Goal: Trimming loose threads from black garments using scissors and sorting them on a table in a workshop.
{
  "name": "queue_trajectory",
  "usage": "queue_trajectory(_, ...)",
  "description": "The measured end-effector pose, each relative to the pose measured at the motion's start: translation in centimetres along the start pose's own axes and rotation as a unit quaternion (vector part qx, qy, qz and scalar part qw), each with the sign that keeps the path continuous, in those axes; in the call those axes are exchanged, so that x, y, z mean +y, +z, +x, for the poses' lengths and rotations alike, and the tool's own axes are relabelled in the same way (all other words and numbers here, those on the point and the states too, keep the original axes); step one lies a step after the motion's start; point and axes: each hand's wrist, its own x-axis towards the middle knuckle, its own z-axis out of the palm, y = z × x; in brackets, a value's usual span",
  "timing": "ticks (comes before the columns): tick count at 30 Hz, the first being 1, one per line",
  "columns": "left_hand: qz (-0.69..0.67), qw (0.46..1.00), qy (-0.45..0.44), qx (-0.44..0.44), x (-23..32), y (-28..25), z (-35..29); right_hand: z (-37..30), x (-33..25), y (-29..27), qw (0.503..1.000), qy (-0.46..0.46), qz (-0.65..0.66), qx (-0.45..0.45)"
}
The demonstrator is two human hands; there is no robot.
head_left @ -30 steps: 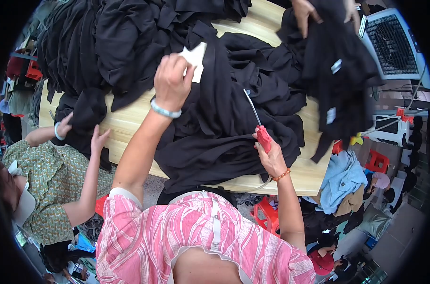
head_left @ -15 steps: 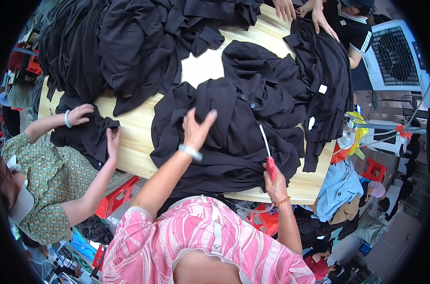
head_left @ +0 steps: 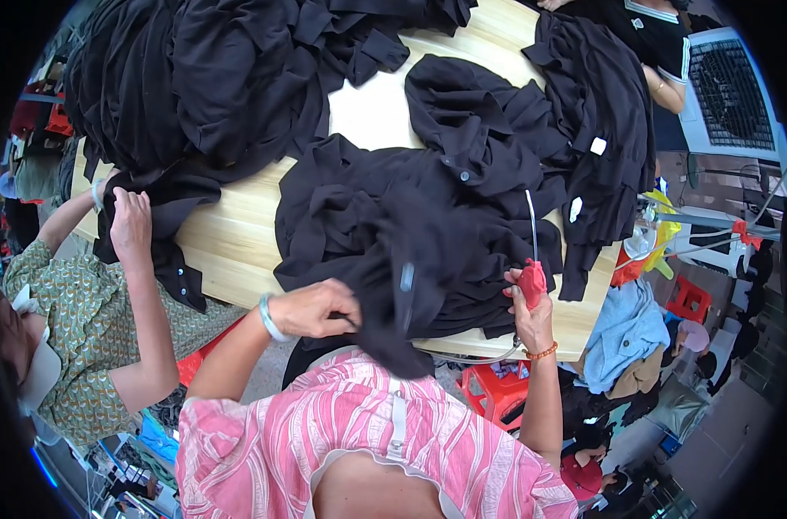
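My left hand grips a black garment at its near edge and lifts the cloth up toward my chest. The garment lies bunched on a pale wooden table. My right hand is closed on the red handle of a thin metal tool, whose slim shaft points away from me over the cloth. A silver bangle sits on my left wrist and an orange bead bracelet on my right.
Big heaps of black clothes cover the far table. A person in a green patterned top at the left handles black fabric with both hands. Another person's arm shows far right. Red stools stand under the table.
My left hand pulled back from the far white tag to the near edge and took hold of the black garment. My right hand with the tool stayed close to the table's edge.
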Motion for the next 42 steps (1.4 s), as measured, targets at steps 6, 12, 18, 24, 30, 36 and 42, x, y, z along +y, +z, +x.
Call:
queue_trajectory(6,0.092,0.962,-0.247,0.078,-5.7,6.4,-5.0,0.1,-0.5,1.2,0.997,-0.022,-0.056,-0.047)
queue_trajectory(12,-0.393,0.751,-0.344,0.404,-9.1,12.4,-1.9,-0.7,-0.5,1.3,0.982,-0.091,-0.123,-0.111)
queue_trajectory(18,-0.500,0.722,-0.255,0.404,-7.8,13.2,-0.2,-1.5,-5.1,7.1,0.919,-0.234,-0.257,-0.185)
queue_trajectory(24,-0.525,0.744,-0.029,0.413,-3.1,10.4,2.7,2.5,-0.8,8.2,0.935,-0.151,-0.316,-0.045)
queue_trajectory(30,-0.583,0.734,-0.064,0.343,-3.9,11.3,3.1,2.6,1.6,0.8,0.964,-0.148,-0.205,0.084)
queue_trajectory(36,-0.527,0.753,-0.079,0.385,-3.4,10.2,3.7,-4.1,-0.3,-1.2,0.986,-0.041,-0.110,-0.120)
queue_trajectory(42,-0.407,0.823,-0.112,0.380,-4.7,9.9,4.0,-8.1,-4.4,0.5,0.881,-0.100,-0.375,-0.270)
